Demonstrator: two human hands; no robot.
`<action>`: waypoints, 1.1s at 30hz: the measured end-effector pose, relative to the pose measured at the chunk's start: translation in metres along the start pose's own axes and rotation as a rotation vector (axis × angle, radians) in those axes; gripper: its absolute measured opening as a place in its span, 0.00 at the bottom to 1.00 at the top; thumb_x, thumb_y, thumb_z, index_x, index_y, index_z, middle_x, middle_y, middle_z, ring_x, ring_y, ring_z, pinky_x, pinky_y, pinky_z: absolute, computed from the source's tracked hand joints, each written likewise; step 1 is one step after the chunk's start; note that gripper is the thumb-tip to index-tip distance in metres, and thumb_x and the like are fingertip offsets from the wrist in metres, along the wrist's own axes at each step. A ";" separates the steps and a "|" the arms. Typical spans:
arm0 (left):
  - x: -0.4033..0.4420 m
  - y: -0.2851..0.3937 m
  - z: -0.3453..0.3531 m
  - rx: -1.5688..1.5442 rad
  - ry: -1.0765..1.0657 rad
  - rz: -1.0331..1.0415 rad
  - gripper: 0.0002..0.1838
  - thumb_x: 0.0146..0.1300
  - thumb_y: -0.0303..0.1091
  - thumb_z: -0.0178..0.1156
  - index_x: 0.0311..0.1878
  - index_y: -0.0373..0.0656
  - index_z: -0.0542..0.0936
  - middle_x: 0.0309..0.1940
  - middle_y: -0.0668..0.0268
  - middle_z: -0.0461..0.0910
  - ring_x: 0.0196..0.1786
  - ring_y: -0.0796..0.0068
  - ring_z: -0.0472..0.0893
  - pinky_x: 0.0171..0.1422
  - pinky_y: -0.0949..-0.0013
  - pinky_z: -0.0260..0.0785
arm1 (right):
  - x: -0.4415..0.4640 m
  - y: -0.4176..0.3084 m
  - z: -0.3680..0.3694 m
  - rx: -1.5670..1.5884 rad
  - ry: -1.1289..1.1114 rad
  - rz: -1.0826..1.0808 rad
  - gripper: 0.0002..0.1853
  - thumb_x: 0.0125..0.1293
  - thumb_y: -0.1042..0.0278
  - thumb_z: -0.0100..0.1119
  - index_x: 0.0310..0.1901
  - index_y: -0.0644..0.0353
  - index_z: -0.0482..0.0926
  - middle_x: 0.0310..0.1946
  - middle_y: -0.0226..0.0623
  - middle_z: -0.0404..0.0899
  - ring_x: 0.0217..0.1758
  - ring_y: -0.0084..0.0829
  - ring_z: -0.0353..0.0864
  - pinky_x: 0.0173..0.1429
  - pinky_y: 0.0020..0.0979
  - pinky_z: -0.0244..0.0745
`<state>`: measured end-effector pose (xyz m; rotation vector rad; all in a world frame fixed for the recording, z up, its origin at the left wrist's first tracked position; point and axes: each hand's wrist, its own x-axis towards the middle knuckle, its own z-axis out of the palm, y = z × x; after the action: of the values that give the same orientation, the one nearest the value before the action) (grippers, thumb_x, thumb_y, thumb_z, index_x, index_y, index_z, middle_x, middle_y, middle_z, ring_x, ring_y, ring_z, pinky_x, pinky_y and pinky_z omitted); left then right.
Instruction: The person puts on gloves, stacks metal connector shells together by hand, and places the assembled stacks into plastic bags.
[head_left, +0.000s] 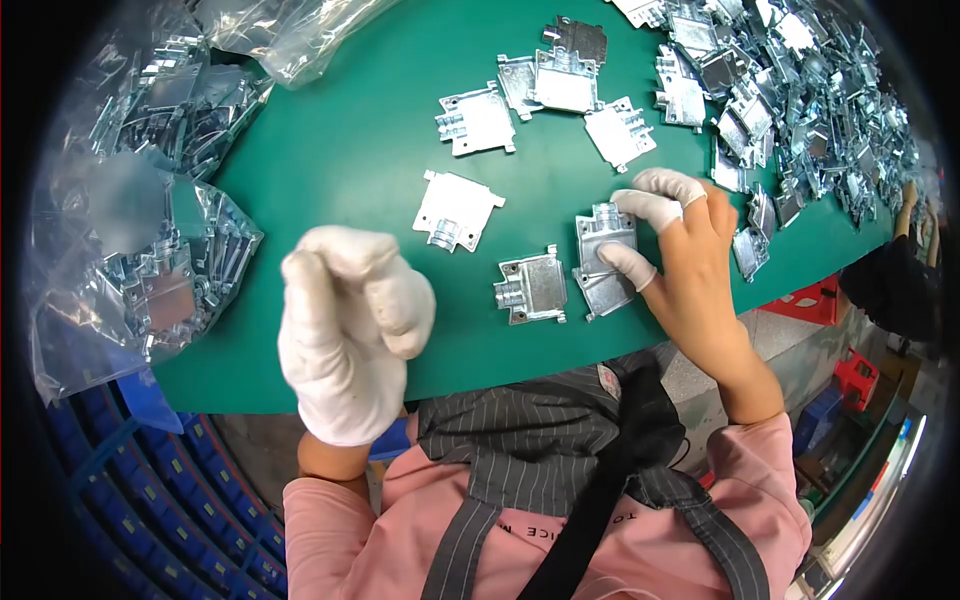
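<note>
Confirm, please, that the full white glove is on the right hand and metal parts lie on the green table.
The head view shows the full white glove on the left hand, not the right hand; metal parts lie on the green table.

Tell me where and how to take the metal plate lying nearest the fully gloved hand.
Grip the metal plate by its opposite left and right edges, coming down from above, fingers astride it. It lies flat and apart from its neighbours, so both edges look free; the rounded barrel at its near end seems a less even hold.
</note>
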<state>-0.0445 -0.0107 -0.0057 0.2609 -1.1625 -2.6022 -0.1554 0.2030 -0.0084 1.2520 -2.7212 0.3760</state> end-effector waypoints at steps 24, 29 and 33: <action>0.004 -0.006 0.028 -0.428 -0.112 -0.637 0.43 0.58 0.68 0.38 0.60 0.35 0.59 0.51 0.55 0.71 0.52 0.62 0.73 0.58 0.58 0.65 | 0.024 -0.036 -0.023 0.544 -0.046 -0.109 0.28 0.50 0.62 0.65 0.54 0.58 0.71 0.49 0.38 0.67 0.48 0.38 0.66 0.52 0.34 0.60; 0.000 -0.012 0.014 -0.444 -0.105 -0.609 0.48 0.52 0.73 0.39 0.62 0.37 0.58 0.55 0.51 0.68 0.58 0.56 0.69 0.58 0.53 0.64 | -0.003 -0.018 -0.011 -0.094 -0.133 -0.006 0.26 0.49 0.63 0.63 0.52 0.58 0.72 0.50 0.40 0.68 0.51 0.40 0.65 0.53 0.36 0.57; 0.002 -0.015 0.013 -0.574 -0.143 -0.523 0.47 0.53 0.72 0.40 0.62 0.38 0.58 0.56 0.51 0.67 0.58 0.56 0.69 0.60 0.53 0.63 | -0.019 -0.019 -0.003 0.653 -0.048 0.153 0.21 0.53 0.73 0.62 0.49 0.61 0.67 0.40 0.40 0.74 0.44 0.36 0.72 0.54 0.33 0.63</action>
<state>-0.0527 0.0075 -0.0089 0.2830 -0.3580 -3.3178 -0.1287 0.2059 -0.0058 1.1648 -2.8385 1.3503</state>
